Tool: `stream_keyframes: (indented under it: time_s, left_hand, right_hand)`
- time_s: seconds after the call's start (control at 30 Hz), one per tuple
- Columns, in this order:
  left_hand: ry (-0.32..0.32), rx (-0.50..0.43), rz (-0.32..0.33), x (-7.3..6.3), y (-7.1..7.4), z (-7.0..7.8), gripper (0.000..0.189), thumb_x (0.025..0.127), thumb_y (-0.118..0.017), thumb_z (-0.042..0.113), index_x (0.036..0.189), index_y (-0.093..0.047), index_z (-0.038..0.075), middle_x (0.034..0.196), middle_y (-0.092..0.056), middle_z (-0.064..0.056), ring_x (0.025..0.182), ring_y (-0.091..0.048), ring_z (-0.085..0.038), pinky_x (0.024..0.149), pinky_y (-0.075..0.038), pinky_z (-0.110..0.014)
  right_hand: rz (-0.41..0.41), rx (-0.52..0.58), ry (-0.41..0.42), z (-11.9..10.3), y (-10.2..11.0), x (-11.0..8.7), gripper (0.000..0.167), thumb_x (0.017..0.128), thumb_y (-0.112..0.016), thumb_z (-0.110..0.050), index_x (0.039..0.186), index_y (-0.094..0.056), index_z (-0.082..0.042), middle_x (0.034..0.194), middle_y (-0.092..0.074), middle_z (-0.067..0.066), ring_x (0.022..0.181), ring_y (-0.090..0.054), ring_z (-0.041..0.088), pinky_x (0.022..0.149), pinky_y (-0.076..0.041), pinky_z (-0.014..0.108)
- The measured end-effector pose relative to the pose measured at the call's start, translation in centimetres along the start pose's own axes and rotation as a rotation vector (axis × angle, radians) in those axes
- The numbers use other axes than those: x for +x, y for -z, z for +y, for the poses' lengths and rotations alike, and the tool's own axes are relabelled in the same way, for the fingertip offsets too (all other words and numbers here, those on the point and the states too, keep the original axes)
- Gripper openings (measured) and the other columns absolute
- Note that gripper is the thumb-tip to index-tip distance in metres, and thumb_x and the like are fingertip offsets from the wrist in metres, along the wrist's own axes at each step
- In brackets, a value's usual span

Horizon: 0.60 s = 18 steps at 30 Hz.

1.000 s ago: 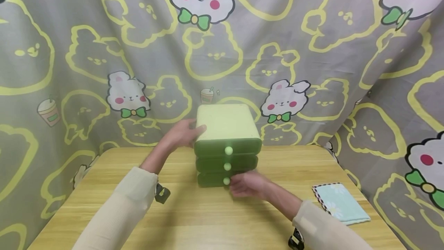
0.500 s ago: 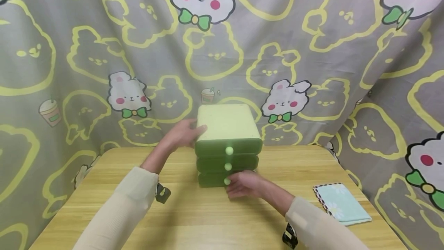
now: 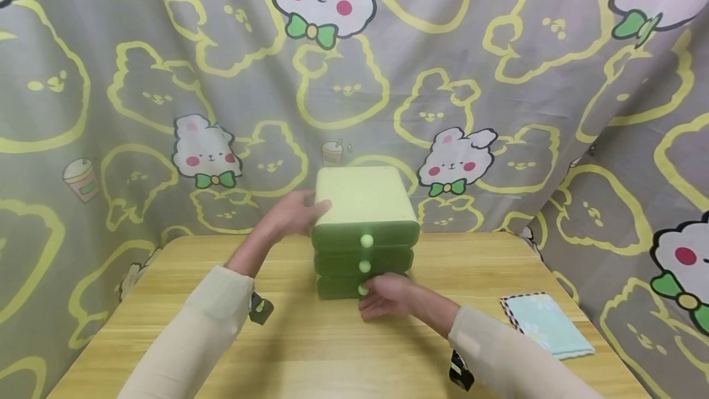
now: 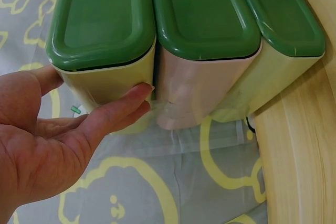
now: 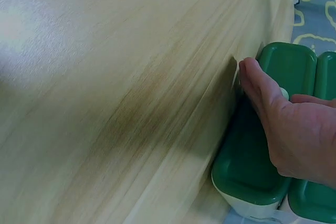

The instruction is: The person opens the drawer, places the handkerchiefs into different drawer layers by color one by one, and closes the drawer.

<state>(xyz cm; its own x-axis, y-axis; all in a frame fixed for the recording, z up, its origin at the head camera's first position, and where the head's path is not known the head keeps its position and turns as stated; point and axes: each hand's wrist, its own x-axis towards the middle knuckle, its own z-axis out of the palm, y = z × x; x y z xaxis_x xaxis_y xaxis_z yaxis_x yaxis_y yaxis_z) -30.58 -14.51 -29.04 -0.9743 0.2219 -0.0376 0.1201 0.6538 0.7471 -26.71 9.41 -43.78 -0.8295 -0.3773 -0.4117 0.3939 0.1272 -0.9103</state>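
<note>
Near the middle of a wooden table (image 3: 310,356), toward its far edge: chest of drawers (image 3: 362,196), upright, with a pale yellow top and three green drawer fronts (image 3: 338,260), one above another. On each, a round pale green knob: top knob (image 3: 367,241), middle knob (image 3: 364,266), bottom knob (image 3: 362,290). At the chest's upper left edge: left hand (image 3: 293,213), clamped round the corner, thumb over the top, fingers along the side. From the left wrist: pale drawer sides (image 4: 184,87), the middle one pinkish. At the lowest drawer: right hand (image 3: 390,294), fingers and thumb about the bottom knob; impossible to tell whether pinched on it or only around it. Hands apart from each other, the left high, the right low and close to the tabletop. On both arms: cream sleeves (image 3: 191,331), with a small dark device (image 3: 260,308) beside each cuff. Toward the table's right side, well apart from the chest: folded cloth (image 3: 548,325), pale blue-green, with white flowers and a checked border. Behind and to the sides: grey curtain (image 3: 354,79), printed with yellow outlines and white animal faces with green bows.
</note>
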Motion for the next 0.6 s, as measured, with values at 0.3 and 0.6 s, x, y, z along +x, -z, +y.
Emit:
stream_keyframes:
  time_s: [0.3, 0.6]
  left_hand:
    - [0.001, -0.004, -0.006, -0.14, 0.06, 0.12, 0.070, 0.102, -0.053, 0.050, 0.158, -0.036, 0.011, 0.136, -0.062, -0.020, 0.091, -0.073, -0.025, 0.094, -0.057, -0.046]
    - [-0.003, -0.007, -0.013, -0.27, 0.18, 0.28, 0.065, 0.102, -0.054, 0.049, 0.155, -0.041, 0.012, 0.128, -0.066, -0.019, 0.089, -0.072, -0.025, 0.091, -0.058, -0.045]
  right_hand:
    - [0.032, 0.008, -0.008, 0.05, -0.14, 0.09, 0.027, 0.097, -0.054, -0.002, 0.113, -0.053, 0.019, 0.109, -0.061, 0.041, 0.102, -0.067, 0.052, 0.093, -0.057, 0.057]
    - [0.044, 0.019, -0.018, -0.06, -0.50, -0.35, 0.029, 0.098, -0.053, -0.002, 0.116, -0.053, 0.020, 0.109, -0.062, 0.042, 0.105, -0.066, 0.054, 0.093, -0.057, 0.057]
